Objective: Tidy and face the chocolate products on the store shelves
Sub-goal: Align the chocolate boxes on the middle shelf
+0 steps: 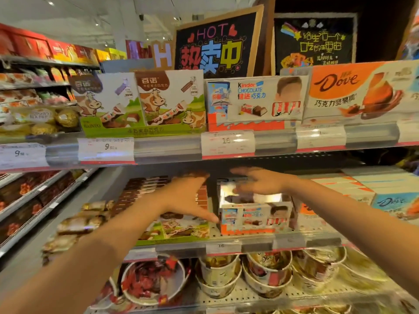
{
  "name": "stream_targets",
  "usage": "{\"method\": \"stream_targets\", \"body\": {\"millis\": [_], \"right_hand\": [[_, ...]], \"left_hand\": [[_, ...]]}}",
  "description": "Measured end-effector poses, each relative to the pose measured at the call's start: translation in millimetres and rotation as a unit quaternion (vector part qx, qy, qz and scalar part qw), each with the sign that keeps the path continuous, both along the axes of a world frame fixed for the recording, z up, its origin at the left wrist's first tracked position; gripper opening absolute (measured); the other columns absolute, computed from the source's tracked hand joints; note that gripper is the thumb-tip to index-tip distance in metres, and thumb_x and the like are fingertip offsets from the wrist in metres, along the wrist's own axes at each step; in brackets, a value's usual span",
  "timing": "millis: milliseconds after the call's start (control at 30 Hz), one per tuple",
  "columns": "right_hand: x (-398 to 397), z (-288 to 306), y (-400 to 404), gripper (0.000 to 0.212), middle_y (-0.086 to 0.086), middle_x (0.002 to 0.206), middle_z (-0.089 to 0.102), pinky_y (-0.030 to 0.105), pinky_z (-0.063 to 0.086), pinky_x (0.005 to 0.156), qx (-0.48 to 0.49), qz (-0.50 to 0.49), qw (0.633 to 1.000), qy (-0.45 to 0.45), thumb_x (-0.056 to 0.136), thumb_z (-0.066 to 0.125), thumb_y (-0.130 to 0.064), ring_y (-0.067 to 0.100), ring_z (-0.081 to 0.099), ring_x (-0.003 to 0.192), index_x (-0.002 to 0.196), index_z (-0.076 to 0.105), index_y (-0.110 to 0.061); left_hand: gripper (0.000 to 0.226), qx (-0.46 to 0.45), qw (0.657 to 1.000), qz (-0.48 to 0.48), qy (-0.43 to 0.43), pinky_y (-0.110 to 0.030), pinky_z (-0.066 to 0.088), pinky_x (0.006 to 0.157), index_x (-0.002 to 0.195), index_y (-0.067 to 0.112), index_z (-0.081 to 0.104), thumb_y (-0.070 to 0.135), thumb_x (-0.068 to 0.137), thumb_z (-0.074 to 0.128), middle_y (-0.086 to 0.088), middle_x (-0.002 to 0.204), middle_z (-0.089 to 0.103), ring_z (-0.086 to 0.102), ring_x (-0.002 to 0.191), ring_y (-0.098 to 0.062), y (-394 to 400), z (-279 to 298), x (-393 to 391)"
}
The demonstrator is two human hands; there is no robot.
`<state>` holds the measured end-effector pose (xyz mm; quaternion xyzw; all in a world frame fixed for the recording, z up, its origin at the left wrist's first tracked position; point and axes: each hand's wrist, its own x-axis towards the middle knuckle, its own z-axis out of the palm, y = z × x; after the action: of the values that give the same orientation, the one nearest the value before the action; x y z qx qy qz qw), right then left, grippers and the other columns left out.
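On the top shelf (172, 152), across the upper middle of the frame, the job looks largely done: the cow-print chocolate boxes (140, 103), the Kinder display box (256, 103) and the Dove box (362, 91) all stand upright with their fronts square to the aisle. The work left, as far as I can judge, is on the middle shelf (249, 242) at frame centre, where both arms reach in. There a smaller Kinder tray (256, 217) sits close to the shelf lip with an open bright space behind it, and a flat cow-print tray (179, 230) lies just to its left; behind that, rows of dark brown bars (140, 191) run back into the shelf. The left hand (188, 196) hovers over the cow-print tray with fingers spread and thumb pointing toward the Kinder tray's left edge, very near it; whether the thumb touches the box I cannot tell through the blur. The right hand (260, 181) is stretched flat, fingers straight, above and behind the Kinder tray, holding nothing. So neither grip is closed on anything: the Kinder tray lies between and below the two hands. The cups of chocolates (267, 275) on the bottom shelf, lower centre of the frame, look crowded and unevenly turned, and probably still need facing.
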<state>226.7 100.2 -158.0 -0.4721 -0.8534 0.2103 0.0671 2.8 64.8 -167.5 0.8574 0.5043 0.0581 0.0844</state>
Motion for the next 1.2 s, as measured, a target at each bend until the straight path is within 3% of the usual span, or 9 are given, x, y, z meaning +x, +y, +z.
{"method": "stream_targets", "body": {"millis": [133, 233, 367, 500, 633, 733, 833, 967, 1200], "right_hand": [[53.6, -16.6, 9.0, 0.108, -0.004, 0.151, 0.032, 0.037, 0.03, 0.113, -0.014, 0.016, 0.997, -0.069, 0.061, 0.073, -0.065, 0.019, 0.035, 0.136, 0.147, 0.02, -0.026], [71.5, -27.3, 11.9, 0.116, -0.003, 0.148, 0.035, 0.031, 0.032, 0.108, 0.038, 0.035, 0.986, -0.156, 0.056, 0.076, -0.065, 0.02, 0.038, 0.133, 0.147, 0.017, -0.024], [75.7, -36.7, 15.9, 0.1, 0.0, 0.136, 0.049, 0.03, 0.042, 0.091, 0.151, 0.034, 0.969, -0.194, 0.06, 0.076, -0.061, 0.021, 0.05, 0.118, 0.14, 0.03, -0.021], [78.6, -35.2, 18.8, 0.079, -0.001, 0.122, 0.051, 0.025, 0.038, 0.075, 0.154, 0.05, 0.966, -0.2, 0.067, 0.071, -0.06, 0.016, 0.051, 0.103, 0.129, 0.042, -0.021], [79.8, -35.4, 22.7, 0.063, -0.004, 0.105, 0.056, 0.024, 0.039, 0.068, 0.117, 0.053, 0.977, -0.172, 0.071, 0.071, -0.056, 0.012, 0.05, 0.088, 0.117, 0.046, -0.021], [82.1, -29.5, 25.1, 0.063, -0.005, 0.105, 0.059, 0.028, 0.048, 0.076, 0.058, 0.047, 0.987, -0.141, 0.073, 0.066, -0.061, 0.014, 0.057, 0.092, 0.117, 0.049, -0.019], [81.7, -20.2, 23.8, 0.057, -0.006, 0.116, 0.057, 0.028, 0.045, 0.089, -0.015, 0.039, 0.997, -0.06, 0.086, 0.042, -0.063, 0.012, 0.055, 0.102, 0.122, 0.054, -0.021], [82.4, -11.2, 26.3, 0.035, -0.001, 0.123, 0.052, 0.03, 0.039, 0.099, -0.001, 0.065, 0.996, -0.061, 0.096, 0.042, -0.043, 0.016, 0.049, 0.115, 0.118, 0.057, -0.021], [80.5, -15.5, 23.0, 0.024, -0.015, 0.087, 0.058, 0.025, 0.045, 0.069, 0.086, 0.105, 0.987, -0.082, 0.096, 0.047, -0.037, 0.007, 0.057, 0.079, 0.098, 0.064, -0.022]], "left_hand": [[0.106, 0.009, 1.0, 0.001, 0.013, -0.033, 0.036, 0.106, 0.14, 0.028, 0.03, 0.072, 0.054, 0.072, 0.006, 0.143, 0.039, 0.041, 0.128, -0.017, 13.4, -16.9, 44.9], [0.096, 0.019, 0.999, 0.008, 0.05, -0.038, 0.045, 0.094, 0.13, 0.033, 0.038, 0.074, 0.05, 0.071, 0.009, 0.128, 0.049, 0.048, 0.114, -0.015, 22.9, -26.7, 62.3], [0.075, 0.02, 0.999, 0.023, 0.02, -0.028, 0.043, 0.088, 0.123, 0.029, 0.046, 0.054, 0.06, 0.079, 0.009, 0.119, 0.05, 0.046, 0.105, -0.009, 29.8, -27.7, 67.2], [0.064, 0.007, 0.999, 0.04, 0.0, -0.019, 0.045, 0.076, 0.11, 0.03, 0.04, 0.045, 0.064, 0.081, 0.012, 0.108, 0.051, 0.051, 0.1, -0.009, 29.5, -26.9, 70.2], [0.069, -0.005, 0.998, 0.054, -0.021, -0.015, 0.046, 0.065, 0.122, 0.02, 0.036, 0.037, 0.07, 0.079, 0.007, 0.11, 0.055, 0.054, 0.092, -0.007, 27.8, -26.0, 73.0], [0.052, -0.026, 0.997, 0.057, -0.048, -0.017, 0.051, 0.063, 0.105, 0.023, 0.037, 0.034, 0.074, 0.077, 0.008, 0.102, 0.058, 0.06, 0.086, -0.005, 27.8, -24.4, 72.3], [0.046, -0.032, 0.996, 0.059, -0.057, -0.018, 0.053, 0.06, 0.104, 0.023, 0.035, 0.036, 0.079, 0.072, 0.009, 0.096, 0.056, 0.061, 0.084, -0.004, 26.0, -21.8, 73.0], [0.048, -0.031, 0.998, 0.056, -0.022, -0.019, 0.053, 0.063, 0.117, 0.022, 0.033, 0.041, 0.085, 0.063, 0.007, 0.103, 0.057, 0.059, 0.086, -0.005, 23.5, -20.1, 74.1], [0.046, 0.041, 0.989, -0.003, 0.145, -0.025, 0.037, 0.077, 0.119, 0.021, 0.046, 0.054, 0.088, 0.051, 0.004, 0.113, 0.053, 0.042, 0.092, -0.008, 17.8, -16.2, 74.4]]}}
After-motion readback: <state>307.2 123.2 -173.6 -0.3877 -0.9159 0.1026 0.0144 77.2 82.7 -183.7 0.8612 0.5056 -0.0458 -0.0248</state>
